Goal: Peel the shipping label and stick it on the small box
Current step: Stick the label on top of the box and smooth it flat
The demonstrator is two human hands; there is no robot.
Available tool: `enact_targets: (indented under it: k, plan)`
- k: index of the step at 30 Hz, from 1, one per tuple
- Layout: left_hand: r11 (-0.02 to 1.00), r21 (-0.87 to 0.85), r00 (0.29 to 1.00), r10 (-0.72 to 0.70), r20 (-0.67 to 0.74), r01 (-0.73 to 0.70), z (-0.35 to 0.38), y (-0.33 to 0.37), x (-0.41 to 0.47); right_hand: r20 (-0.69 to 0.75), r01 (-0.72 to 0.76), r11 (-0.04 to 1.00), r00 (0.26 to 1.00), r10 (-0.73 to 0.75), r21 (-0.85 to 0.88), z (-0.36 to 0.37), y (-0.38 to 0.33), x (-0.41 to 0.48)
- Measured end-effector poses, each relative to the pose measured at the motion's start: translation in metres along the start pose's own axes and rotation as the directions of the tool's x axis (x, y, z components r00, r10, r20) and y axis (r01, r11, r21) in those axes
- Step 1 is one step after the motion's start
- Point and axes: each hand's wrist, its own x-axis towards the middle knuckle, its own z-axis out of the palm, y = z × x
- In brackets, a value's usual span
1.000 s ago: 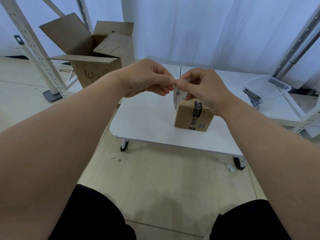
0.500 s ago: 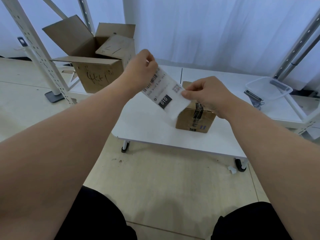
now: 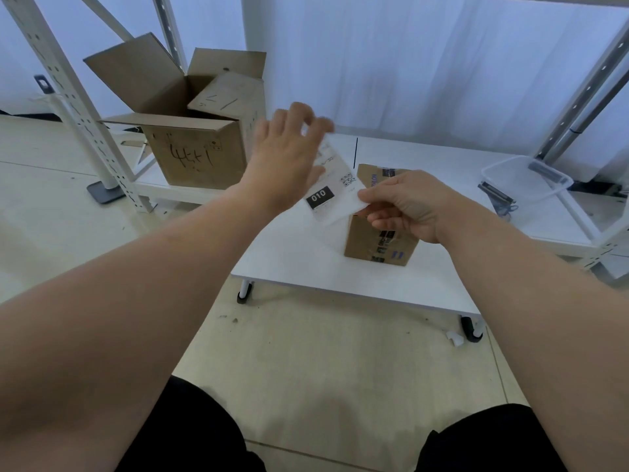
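Surface: white low surface [image 3: 289,253] is carrying the small box [image 3: 377,240] near its middle, with bare room lying on both sides.
Left hand [image 3: 282,165]: is showing spread, blurred fingers at the shipping label's far end; grip cannot be told.
Right hand [image 3: 408,206]: is pinching the shipping label [image 3: 332,192] by its near corner, above the box.
Label axis: is running diagonally, far-left to near-right, print facing up.

Shipping label [image 3: 332,190]: white sheet with a black "010" block, a small QR code and blurred print; held in the air, tilted, printed face up, its lower right corner over the box's left top edge.

Small box [image 3: 379,241]: brown cardboard, taped shut, upright on a white table [image 3: 296,253].
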Motion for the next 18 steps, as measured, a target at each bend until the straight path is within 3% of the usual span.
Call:
enact_targets:
  k: [2,5,12,18]
  plan:
    - [0.973,-0.2,0.982,0.14,0.125,-0.113,0.0,0.01,0.002,-0.091,0.008,0.998,0.996,-0.002,0.069,0.002,0.0,0.002]
    - [0.883,-0.468,0.941,0.14,0.307,0.021,0.002,0.023,0.003,-0.11,0.039,0.98,0.994,-0.018,0.194,0.003,0.0,0.004]
    - [0.76,-0.638,0.979,0.013,0.204,0.123,0.009,0.02,0.003,-0.031,0.117,0.953,0.993,-0.113,0.278,0.004,0.0,0.003]
    - [0.765,-0.633,0.991,-0.06,0.116,0.12,0.003,0.02,0.003,-0.063,0.197,0.888,0.98,-0.188,0.415,0.012,-0.002,0.004]
